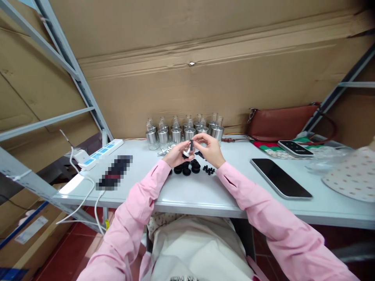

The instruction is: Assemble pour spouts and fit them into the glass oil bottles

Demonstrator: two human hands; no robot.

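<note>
My left hand [177,153] is closed around a small shiny silver part [186,152] with something dark at its underside. My right hand [209,145] pinches a short black strip-like piece [191,145] upright against that part; its exact kind is too small to tell. Below the hands, several round black caps [186,171] lie on the table, partly behind my left wrist. Small black plugs [209,169] are scattered by my right wrist. Loose silver pieces [166,150] rest just left of my left hand. Behind stand rows of glass bottles with silver metal sleeves [176,134].
The grey-white table [234,187] backs onto a cardboard wall. On its left are a power strip [101,154] and a pixelated dark object [114,173]. To the right lie a large phone [279,177], another phone [295,148], a brown bag [283,123] and a dotted cloth item [351,175].
</note>
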